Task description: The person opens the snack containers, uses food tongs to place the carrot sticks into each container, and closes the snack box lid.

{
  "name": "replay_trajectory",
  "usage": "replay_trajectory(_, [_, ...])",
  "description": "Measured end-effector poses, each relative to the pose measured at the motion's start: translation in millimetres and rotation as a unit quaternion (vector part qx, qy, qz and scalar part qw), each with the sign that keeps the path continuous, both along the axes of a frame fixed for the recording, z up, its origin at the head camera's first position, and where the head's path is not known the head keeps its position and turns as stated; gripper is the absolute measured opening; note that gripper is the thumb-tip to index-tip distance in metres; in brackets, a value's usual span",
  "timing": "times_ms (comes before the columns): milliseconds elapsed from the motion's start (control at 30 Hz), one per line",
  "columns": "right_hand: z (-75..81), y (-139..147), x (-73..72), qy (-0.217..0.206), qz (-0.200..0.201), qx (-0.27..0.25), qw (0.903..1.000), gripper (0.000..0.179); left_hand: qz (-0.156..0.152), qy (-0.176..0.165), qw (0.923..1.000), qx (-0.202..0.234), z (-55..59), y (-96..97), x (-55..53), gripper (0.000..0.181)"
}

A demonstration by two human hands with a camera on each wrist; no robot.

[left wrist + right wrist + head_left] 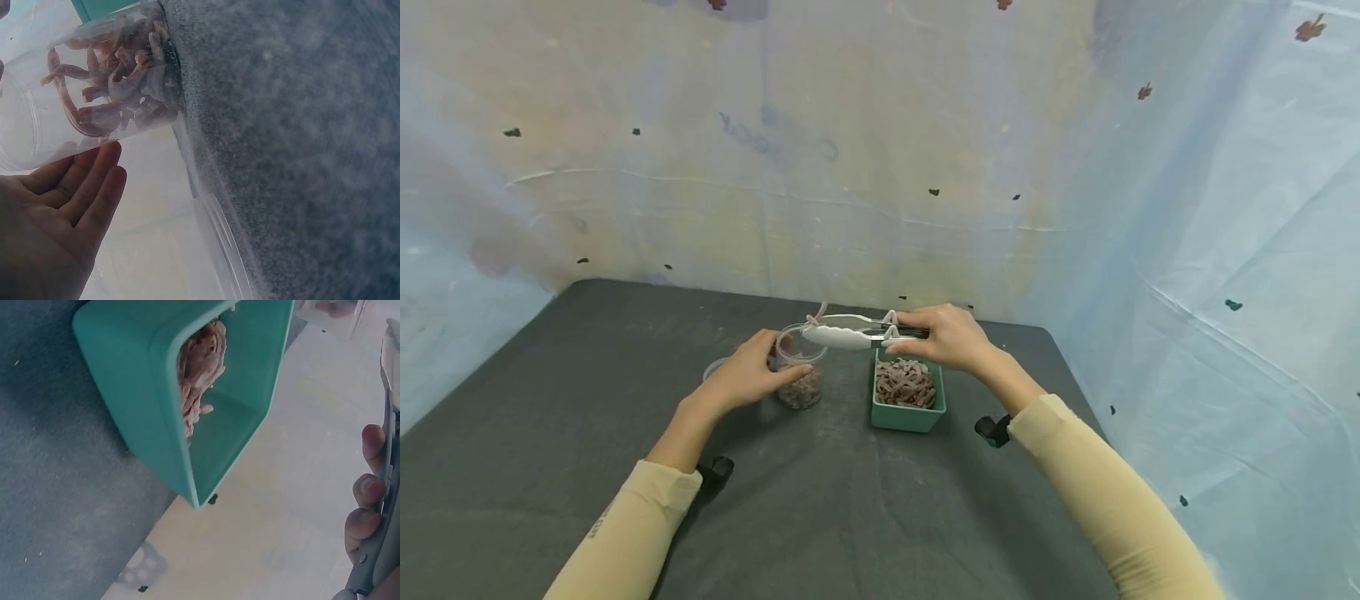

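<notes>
A clear plastic jar (801, 360) stands on the dark table with brownish strips (119, 94) in its lower part. My left hand (747, 375) holds it from the left, the thumb on the near side and the fingers round the far side. Tongs with white tips (841, 337) are in my right hand (953, 337), which grips them by the dark handles. Their tips pinch a brownish strip (817, 313) over the jar's mouth. Below the right hand is a green rectangular container (907, 419) holding a heap of similar strips (904, 383).
A round clear plastic piece (712, 367) lies left of the jar, partly hidden by the left hand; the left wrist view shows its ridged edge (228, 244). Pale patterned sheeting (850, 150) hangs behind the dark table (820, 517) and along its right side.
</notes>
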State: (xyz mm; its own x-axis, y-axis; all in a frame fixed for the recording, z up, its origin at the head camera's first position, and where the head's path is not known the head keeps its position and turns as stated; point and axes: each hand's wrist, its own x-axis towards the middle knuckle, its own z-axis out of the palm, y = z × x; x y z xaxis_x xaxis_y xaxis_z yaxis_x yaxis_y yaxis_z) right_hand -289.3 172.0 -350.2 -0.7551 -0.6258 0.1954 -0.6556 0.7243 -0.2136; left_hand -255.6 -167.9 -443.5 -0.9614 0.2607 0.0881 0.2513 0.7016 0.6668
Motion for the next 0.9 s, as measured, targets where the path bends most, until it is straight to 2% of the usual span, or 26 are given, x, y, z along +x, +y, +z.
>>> replay_trajectory(567, [-1.6,-22,-10.3,-0.003,0.015,0.034,0.9993,0.07,0.001,-0.002,1.0,-0.006,-0.3,-0.3,-1.7,0.081])
replay_trajectory(800, [-4.1,-23,-9.3,0.0,0.011,0.036,0.9993,0.071,0.004,-0.007,1.0,-0.002,0.7,-0.4,-0.1,0.09])
replay_trajectory(900, [-5.5,-22,-8.2,0.001,0.009,0.036,0.9993,0.069,0.003,-0.004,1.0,-0.001,0.3,-0.8,0.0,0.087])
